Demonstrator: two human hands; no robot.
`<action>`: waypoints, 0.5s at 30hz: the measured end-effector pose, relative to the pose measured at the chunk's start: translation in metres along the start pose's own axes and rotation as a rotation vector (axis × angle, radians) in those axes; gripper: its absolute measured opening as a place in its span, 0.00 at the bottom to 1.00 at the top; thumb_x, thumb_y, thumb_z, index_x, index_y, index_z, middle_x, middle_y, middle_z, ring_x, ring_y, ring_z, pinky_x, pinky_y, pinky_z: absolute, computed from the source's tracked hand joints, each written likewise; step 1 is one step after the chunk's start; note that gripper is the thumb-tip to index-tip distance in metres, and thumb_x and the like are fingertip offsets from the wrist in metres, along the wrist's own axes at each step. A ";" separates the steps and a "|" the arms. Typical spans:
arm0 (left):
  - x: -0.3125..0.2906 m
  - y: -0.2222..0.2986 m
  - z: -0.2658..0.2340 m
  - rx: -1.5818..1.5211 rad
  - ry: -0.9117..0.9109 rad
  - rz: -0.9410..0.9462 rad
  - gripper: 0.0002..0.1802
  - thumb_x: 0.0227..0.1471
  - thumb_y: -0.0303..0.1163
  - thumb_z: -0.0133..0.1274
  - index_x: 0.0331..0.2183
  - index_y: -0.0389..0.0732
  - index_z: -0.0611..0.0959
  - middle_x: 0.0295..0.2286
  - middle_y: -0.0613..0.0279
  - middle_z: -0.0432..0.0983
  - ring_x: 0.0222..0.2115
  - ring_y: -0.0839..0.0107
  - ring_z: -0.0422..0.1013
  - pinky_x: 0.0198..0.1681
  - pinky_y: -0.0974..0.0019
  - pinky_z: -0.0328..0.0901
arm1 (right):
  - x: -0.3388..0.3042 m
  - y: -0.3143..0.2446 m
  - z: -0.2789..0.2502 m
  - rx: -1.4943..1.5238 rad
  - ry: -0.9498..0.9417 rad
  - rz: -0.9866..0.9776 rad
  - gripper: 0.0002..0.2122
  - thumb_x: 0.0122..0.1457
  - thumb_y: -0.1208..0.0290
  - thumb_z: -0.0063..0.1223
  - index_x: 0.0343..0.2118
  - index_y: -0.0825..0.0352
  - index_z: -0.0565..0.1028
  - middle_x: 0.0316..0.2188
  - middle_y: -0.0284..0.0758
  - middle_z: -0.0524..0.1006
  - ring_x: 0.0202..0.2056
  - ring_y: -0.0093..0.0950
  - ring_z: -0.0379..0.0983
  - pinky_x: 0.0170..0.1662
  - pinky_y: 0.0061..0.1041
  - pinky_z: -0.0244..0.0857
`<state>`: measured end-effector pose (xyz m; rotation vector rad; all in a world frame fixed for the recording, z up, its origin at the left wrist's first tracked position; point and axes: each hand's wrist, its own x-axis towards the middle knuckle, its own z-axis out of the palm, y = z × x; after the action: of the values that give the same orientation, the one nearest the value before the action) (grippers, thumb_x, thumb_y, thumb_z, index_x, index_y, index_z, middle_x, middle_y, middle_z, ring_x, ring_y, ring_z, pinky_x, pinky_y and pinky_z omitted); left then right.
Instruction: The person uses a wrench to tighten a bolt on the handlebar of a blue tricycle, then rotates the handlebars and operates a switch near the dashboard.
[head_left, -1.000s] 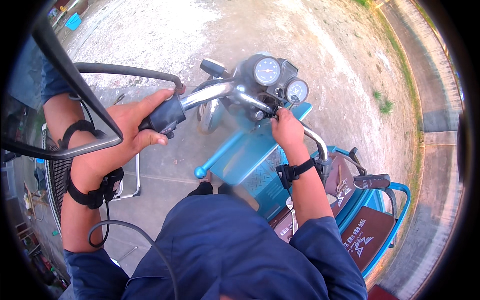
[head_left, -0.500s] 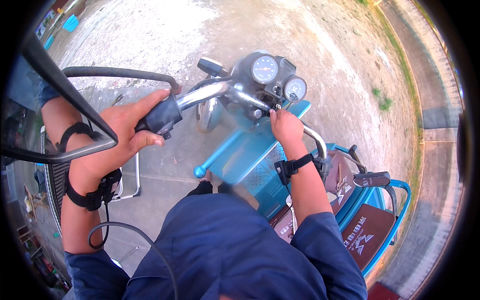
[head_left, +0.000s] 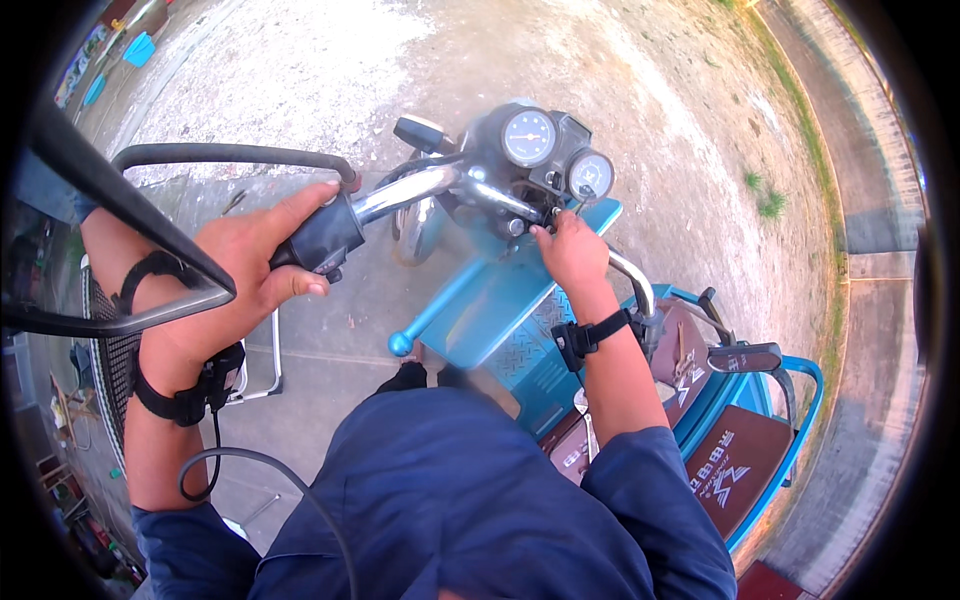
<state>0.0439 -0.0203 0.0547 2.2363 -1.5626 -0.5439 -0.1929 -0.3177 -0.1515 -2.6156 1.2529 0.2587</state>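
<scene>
My left hand (head_left: 238, 255) is wrapped over the black left handlebar grip (head_left: 322, 240) of a blue motor tricycle, with thumb and index finger lying along the switch housing. At the middle of the chrome handlebar (head_left: 410, 190), my right hand (head_left: 575, 250) has its fingertips pinched together just below the round gauges. What sits between those fingertips is too small and hidden to make out. The left dial (head_left: 529, 137) and the right dial (head_left: 590, 177) are both uncovered. Below the right hand lies the blue front panel (head_left: 500, 310) with a ball-ended rail.
A black bar frame (head_left: 120, 325) crosses in front of my left forearm. Brown seats (head_left: 735, 465) with blue rails are at the right, beside a mirror (head_left: 744, 357). Pale ground (head_left: 300, 60) stretches ahead; a blue basin (head_left: 140, 48) stands far left.
My right hand has shifted slightly and its fingers have changed position near the gauges. The left hand stays on the grip, while the black bar frame appears a little lower.
</scene>
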 end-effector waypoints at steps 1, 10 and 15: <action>0.000 -0.001 0.000 0.001 0.000 0.000 0.47 0.41 0.43 0.69 0.62 0.43 0.70 0.41 0.39 0.77 0.40 0.40 0.75 0.43 0.53 0.68 | 0.001 0.002 0.006 0.001 0.001 0.000 0.20 0.65 0.55 0.46 0.51 0.66 0.72 0.45 0.45 0.79 0.42 0.47 0.80 0.46 0.44 0.74; -0.001 0.001 0.002 -0.008 0.030 0.030 0.46 0.41 0.41 0.69 0.61 0.43 0.70 0.40 0.38 0.77 0.40 0.39 0.74 0.41 0.52 0.68 | 0.006 -0.003 0.000 -0.030 -0.116 0.056 0.21 0.66 0.53 0.43 0.49 0.67 0.73 0.45 0.45 0.80 0.44 0.45 0.80 0.47 0.44 0.73; -0.002 0.001 0.000 0.006 0.014 0.008 0.47 0.40 0.41 0.70 0.61 0.43 0.70 0.39 0.38 0.77 0.39 0.39 0.74 0.41 0.52 0.68 | -0.005 -0.002 0.012 0.036 0.087 0.014 0.22 0.67 0.50 0.40 0.44 0.66 0.77 0.43 0.46 0.81 0.45 0.46 0.79 0.48 0.45 0.72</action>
<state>0.0427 -0.0190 0.0551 2.2327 -1.5670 -0.5214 -0.1954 -0.3097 -0.1616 -2.6139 1.2912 0.1242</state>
